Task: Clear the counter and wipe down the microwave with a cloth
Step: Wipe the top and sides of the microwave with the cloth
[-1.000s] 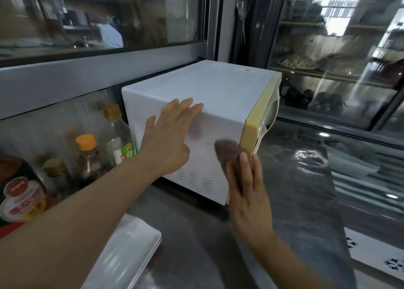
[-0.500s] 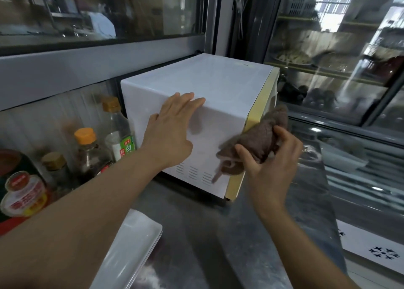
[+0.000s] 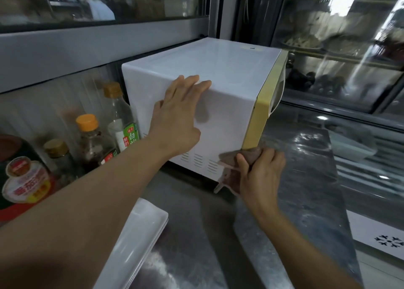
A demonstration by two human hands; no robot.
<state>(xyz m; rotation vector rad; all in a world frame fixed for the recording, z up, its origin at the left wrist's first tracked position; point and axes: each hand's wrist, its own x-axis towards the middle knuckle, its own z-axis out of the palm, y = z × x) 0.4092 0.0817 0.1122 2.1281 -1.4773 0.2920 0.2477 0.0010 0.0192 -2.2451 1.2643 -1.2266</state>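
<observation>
A white microwave point(image 3: 220, 70) with a yellow front frame stands on the steel counter point(image 3: 295, 190), its side turned toward me. My left hand point(image 3: 177, 116) lies flat on that side wall, fingers straight and reaching over the top edge. My right hand point(image 3: 261, 175) grips a brown cloth point(image 3: 229, 168) and holds it against the lower front corner of the microwave, by the yellow frame. Part of the cloth hangs below my thumb toward the counter.
Several sauce bottles point(image 3: 91, 140) and a red-labelled jar point(image 3: 24, 179) crowd the counter left of the microwave. A stack of white trays point(image 3: 135, 245) sits near my left forearm. A glass-fronted display fridge point(image 3: 341, 55) rises at the right, behind the microwave.
My right hand has brought the cloth down the yellow front edge, from mid-height to the bottom corner. My left hand has stayed pressed on the side wall.
</observation>
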